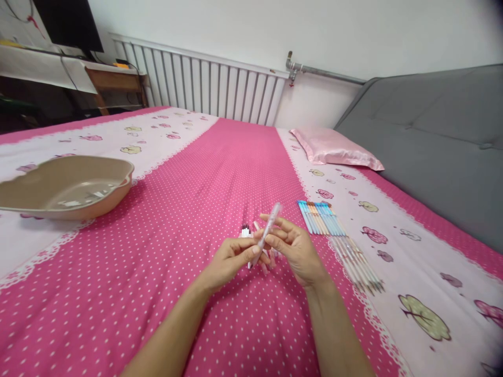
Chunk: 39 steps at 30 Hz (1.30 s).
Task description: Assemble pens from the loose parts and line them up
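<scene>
A pale pink pen (270, 228) is held at a slant between my two hands, above the bed. My left hand (231, 257) pinches its lower end with thumb and fingers. Higher up the barrel, my right hand (296, 248) grips it between thumb and fingertips. Just behind and below the hands lie several white pens with dark tips (245, 231) and some pinkish pen parts, partly hidden by my fingers. To the right sits a row of blue and orange pens (320, 217), and nearer to me a row of slim clear-looking sticks or refills (357, 262).
A beige plastic basin (78, 209) with some whitish pieces inside stands at the left. The pink dotted bedsheet (165, 303) spreads under everything. Farther back are a pink pillow (334, 148), a grey padded headboard (428, 125), a white radiator (204, 78) and a desk with a monitor (68, 26).
</scene>
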Available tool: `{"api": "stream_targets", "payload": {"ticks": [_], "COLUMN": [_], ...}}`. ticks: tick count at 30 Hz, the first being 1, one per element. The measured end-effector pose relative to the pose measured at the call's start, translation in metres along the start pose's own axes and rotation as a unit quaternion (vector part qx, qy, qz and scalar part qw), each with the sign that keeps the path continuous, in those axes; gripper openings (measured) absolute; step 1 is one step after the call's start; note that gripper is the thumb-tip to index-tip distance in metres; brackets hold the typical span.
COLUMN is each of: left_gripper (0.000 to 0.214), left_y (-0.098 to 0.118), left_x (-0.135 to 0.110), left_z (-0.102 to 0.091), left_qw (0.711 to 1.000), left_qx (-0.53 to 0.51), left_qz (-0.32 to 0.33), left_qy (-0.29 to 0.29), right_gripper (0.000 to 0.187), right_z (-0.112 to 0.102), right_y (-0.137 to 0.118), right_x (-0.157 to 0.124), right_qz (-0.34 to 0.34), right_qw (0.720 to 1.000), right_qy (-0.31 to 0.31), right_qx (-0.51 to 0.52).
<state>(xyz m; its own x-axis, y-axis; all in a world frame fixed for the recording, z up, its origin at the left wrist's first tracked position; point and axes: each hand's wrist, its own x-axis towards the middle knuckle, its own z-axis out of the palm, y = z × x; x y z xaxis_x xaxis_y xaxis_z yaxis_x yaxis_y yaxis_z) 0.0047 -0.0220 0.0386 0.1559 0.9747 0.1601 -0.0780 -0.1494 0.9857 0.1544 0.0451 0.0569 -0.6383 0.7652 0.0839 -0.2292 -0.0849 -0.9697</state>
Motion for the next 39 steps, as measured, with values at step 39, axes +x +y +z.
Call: {"api": "stream_targets", "payload": {"ticks": [39], "left_gripper": [0.016], "left_y": [-0.01], "left_x": [0.004], "left_z": [0.004], "left_qw": [0.99], "left_qx": [0.067], "left_qz": [0.01], "left_qy": [0.125], "right_gripper": [0.046], "right_z": [0.007], "right_y": [0.003], "right_x": [0.002], "right_qz": [0.016], "right_qw": [0.998], "right_qy": [0.055], "right_qx": [-0.04]}}
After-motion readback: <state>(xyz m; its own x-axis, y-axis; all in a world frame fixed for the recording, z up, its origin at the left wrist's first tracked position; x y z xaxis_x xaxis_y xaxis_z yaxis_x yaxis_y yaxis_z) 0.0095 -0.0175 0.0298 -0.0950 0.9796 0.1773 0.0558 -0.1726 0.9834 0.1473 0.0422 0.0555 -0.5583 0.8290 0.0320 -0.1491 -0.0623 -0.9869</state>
